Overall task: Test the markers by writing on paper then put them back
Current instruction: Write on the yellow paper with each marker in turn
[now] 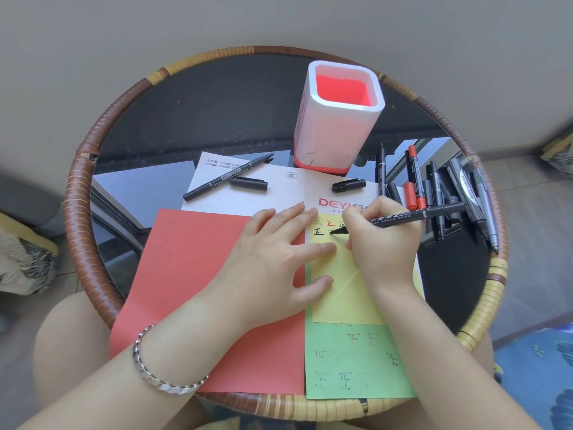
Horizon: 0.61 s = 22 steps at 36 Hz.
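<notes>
My right hand [383, 243] grips a black marker [412, 216] with its tip down on the yellow paper [338, 290], beside several written characters. My left hand [273, 252] lies flat with fingers spread, pressing the yellow paper and the red paper [192, 274]. A green paper [356, 361] with more characters lies nearer me. An uncapped black marker [228, 176] rests on the white sheet [279, 193] with two loose black caps [248, 183] [348, 185]. The white and red pen holder [336, 116] stands behind, empty as far as I see. A pile of markers [449, 190] lies at the right.
Everything sits on a round glass-topped table with a woven rattan rim [93, 181]. My knees show under the near edge. A blue patterned mat [536, 377] lies on the floor at the right, and a cushion [21, 262] at the left.
</notes>
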### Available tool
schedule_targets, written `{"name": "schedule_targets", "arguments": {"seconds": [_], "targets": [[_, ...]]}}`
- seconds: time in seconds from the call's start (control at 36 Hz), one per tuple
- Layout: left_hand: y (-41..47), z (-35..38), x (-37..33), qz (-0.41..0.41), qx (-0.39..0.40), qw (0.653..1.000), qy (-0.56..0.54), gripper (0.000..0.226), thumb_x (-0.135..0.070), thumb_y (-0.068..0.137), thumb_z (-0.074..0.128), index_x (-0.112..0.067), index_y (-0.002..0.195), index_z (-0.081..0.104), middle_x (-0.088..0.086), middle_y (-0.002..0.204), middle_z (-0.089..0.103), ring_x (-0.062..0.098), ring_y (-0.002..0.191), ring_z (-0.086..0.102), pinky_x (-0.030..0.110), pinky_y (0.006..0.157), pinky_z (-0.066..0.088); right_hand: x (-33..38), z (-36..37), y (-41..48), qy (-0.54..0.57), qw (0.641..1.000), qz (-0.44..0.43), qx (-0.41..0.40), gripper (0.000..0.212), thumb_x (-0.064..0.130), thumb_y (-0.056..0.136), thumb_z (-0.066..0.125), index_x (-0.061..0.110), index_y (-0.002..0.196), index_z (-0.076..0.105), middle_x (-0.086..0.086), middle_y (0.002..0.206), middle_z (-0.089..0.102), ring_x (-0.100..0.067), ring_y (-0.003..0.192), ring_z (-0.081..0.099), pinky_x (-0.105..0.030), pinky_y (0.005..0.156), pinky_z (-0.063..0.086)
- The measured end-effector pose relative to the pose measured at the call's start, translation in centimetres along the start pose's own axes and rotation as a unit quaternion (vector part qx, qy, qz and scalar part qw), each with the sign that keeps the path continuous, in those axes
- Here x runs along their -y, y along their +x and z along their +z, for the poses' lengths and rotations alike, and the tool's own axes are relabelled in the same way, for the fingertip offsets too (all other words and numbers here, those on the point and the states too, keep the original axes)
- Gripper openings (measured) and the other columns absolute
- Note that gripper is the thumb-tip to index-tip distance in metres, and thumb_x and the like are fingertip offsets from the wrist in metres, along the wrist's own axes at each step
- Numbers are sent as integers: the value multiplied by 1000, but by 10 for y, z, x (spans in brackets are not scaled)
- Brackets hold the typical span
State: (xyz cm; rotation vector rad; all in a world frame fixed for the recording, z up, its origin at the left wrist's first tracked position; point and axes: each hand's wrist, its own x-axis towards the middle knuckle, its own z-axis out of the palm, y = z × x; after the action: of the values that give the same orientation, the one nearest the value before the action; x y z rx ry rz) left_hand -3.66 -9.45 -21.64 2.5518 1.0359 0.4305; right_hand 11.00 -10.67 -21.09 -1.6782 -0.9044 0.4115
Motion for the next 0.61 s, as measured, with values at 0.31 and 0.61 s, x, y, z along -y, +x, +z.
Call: {"name": "schedule_targets", "arguments": {"seconds": [0.31,0.61], "targets": [[0,0,0,-3,2,1000,-1,42,-52,73,47,-33,105,68,8,132,55,23,126,46,37,102,22,2,-1,-1,-1,1000,7,10,30,2,70,59,-2,50,37,-34,55,49,-24,50,41,-26,55,38],[0,0,0,-1,0,1000,0,42,-52,73,47,-33,105,68,8,132,55,23,126,46,37,102,21,-3,-3,-1,-19,1000,2,-15,27,11,64,54,2,48,35,-9,41,41,-14,44,36,-14,44,30]]}}
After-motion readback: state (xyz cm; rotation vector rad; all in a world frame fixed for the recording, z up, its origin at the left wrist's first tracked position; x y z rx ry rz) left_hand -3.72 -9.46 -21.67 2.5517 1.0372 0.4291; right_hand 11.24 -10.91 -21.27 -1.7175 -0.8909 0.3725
